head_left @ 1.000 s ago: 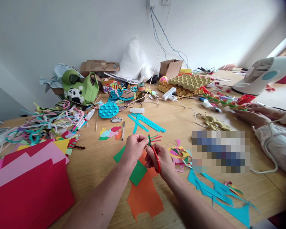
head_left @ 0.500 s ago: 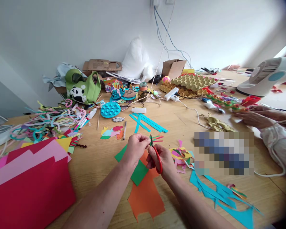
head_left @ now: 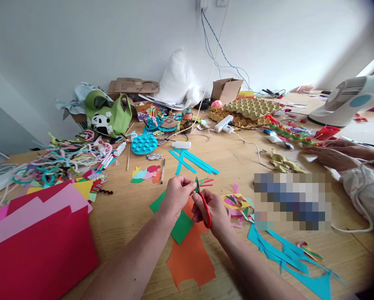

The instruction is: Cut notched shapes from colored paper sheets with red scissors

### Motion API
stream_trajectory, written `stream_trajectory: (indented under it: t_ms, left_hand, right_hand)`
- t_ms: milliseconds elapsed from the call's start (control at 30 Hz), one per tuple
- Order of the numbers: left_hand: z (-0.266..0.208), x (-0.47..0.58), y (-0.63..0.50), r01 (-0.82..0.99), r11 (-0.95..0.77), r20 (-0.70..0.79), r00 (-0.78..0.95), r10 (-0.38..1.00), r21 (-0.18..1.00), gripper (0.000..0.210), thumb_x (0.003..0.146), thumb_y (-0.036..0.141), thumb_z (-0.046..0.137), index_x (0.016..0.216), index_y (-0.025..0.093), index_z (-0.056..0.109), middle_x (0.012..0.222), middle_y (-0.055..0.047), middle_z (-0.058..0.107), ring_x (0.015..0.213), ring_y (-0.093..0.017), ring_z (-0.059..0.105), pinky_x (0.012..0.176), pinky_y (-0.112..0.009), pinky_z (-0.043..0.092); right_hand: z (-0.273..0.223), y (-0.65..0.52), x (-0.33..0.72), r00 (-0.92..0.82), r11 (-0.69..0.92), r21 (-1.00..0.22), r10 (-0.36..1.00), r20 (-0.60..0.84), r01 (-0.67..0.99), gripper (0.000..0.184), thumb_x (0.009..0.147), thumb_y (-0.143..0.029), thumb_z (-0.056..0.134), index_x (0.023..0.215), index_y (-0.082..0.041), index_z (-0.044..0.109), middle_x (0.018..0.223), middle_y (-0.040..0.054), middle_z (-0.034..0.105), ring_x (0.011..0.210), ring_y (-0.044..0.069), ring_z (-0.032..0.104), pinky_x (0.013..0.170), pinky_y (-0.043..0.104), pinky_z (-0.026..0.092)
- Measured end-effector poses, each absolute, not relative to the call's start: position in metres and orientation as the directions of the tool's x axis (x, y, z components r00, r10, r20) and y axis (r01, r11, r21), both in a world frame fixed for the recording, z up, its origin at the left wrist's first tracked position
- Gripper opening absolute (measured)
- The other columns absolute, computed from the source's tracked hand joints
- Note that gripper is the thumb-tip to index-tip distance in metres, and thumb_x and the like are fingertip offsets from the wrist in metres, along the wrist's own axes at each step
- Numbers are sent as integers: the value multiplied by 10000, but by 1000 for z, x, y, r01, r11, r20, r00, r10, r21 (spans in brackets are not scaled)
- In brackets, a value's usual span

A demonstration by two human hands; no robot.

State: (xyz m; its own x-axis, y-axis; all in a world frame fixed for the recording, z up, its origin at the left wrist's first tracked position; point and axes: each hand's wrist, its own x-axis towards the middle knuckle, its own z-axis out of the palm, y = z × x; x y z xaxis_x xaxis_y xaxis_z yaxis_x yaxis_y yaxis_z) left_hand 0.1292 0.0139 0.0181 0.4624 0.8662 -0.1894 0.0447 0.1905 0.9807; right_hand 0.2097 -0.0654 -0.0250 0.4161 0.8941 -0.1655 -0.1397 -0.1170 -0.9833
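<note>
My right hand (head_left: 212, 208) grips red-handled scissors (head_left: 207, 212), their blades pointing up and away from me. My left hand (head_left: 178, 193) is closed in a pinch beside the blades; a sliver of green paper shows at its fingertips, mostly hidden. Under my hands lies a green paper sheet (head_left: 182, 227), overlapping an orange paper piece (head_left: 191, 260) with cut edges. Thin red and green paper strips (head_left: 208, 181) rest just beyond the scissors. Further left are colourful paper fish (head_left: 146, 174) and a pen (head_left: 163, 171).
Blue paper strips (head_left: 195, 161) and a blue bumpy disc (head_left: 144, 143) lie ahead. Red card sheets (head_left: 49, 254) are at left, blue scraps (head_left: 287, 252) at right. Another person's hands (head_left: 333, 156) work near a white fan (head_left: 346, 100). A white cable (head_left: 252, 143) crosses the table.
</note>
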Motion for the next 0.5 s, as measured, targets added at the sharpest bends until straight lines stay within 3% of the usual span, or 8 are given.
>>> stream_trajectory:
  t_ms: [500]
  left_hand:
    - [15, 129, 15, 34, 163, -160, 471, 868, 986, 80, 633, 206, 618, 589, 149, 583, 514, 3, 557, 500, -105, 503, 517, -228, 393]
  right_hand:
    - [-27, -66, 209, 416, -135, -981, 891, -181, -139, 449, 657, -570, 661, 646, -211, 392, 431, -36, 584, 284, 127, 527, 287, 190, 354]
